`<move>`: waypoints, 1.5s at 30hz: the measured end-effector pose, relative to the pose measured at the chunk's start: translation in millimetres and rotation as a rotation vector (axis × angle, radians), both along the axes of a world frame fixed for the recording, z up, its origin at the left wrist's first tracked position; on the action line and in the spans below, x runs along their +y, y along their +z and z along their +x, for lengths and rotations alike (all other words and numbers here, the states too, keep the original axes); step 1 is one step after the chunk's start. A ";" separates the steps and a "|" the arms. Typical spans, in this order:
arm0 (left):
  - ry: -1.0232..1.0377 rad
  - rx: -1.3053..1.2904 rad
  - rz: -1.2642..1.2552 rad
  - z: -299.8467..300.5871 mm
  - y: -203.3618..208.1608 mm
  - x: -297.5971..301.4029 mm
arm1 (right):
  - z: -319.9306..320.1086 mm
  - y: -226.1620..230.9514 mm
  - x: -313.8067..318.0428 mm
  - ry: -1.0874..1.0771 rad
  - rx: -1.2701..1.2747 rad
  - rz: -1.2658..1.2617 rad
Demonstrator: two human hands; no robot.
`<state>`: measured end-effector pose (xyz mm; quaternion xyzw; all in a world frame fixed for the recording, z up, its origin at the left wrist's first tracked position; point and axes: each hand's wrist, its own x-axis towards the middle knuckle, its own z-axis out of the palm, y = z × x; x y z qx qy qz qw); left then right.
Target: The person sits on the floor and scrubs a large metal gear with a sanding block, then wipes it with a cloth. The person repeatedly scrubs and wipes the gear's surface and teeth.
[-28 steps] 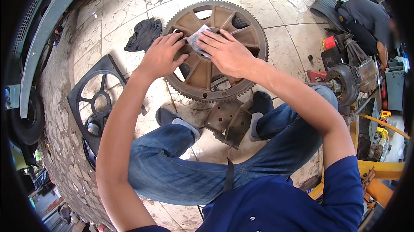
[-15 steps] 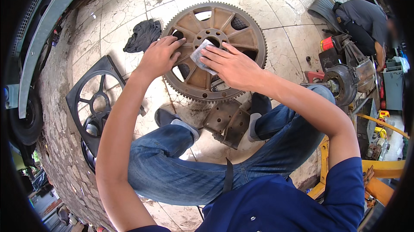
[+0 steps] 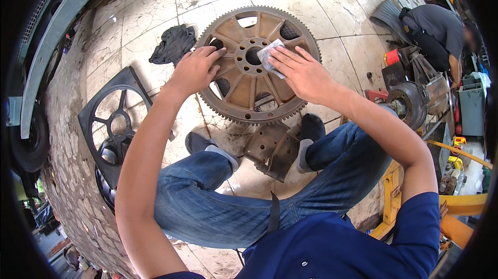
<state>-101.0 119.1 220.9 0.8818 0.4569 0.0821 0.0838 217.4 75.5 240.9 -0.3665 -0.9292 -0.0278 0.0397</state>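
Note:
A large rusty-brown flywheel (image 3: 241,88) with a toothed rim lies ahead of me, its hub and spokes facing up. At its left side, my left hand (image 3: 196,70) grips the rim, fingers curled over it toward an opening between spokes. My right hand (image 3: 306,74) presses a grey folded piece of sandpaper (image 3: 271,53) against the right side of the hub, fingers stretched across it. Part of the sandpaper is hidden under those fingers. Below the flywheel, between my feet, sits a brown metal bracket (image 3: 264,144) with holes.
Left of the flywheel lie a black cloth (image 3: 174,44) and a black fan shroud (image 3: 96,115). To the right stand a greasy axle hub assembly (image 3: 410,100) and a yellow metal frame (image 3: 391,196). Another person (image 3: 436,27) bends over at the far right, near a grey bin (image 3: 472,105).
My right hand has slid the sandpaper rightward and slightly up, from the hub's lower left to its right side, uncovering the centre hole. My left hand stays on the rim.

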 end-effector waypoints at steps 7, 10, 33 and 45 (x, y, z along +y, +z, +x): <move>-0.013 -0.008 0.020 3.4 0.4 0.9 | -31.6 -20.0 38.0 -0.141 0.098 0.032; -0.015 0.004 0.031 1.2 0.0 0.9 | -62.9 -21.0 34.0 -0.015 0.116 0.096; 0.124 -0.748 -0.683 84.9 58.9 -11.9 | 0.6 52.0 3.0 -0.332 0.864 -0.832; -0.074 0.048 0.032 19.6 14.5 1.0 | -31.1 -28.4 25.8 -0.125 0.217 0.016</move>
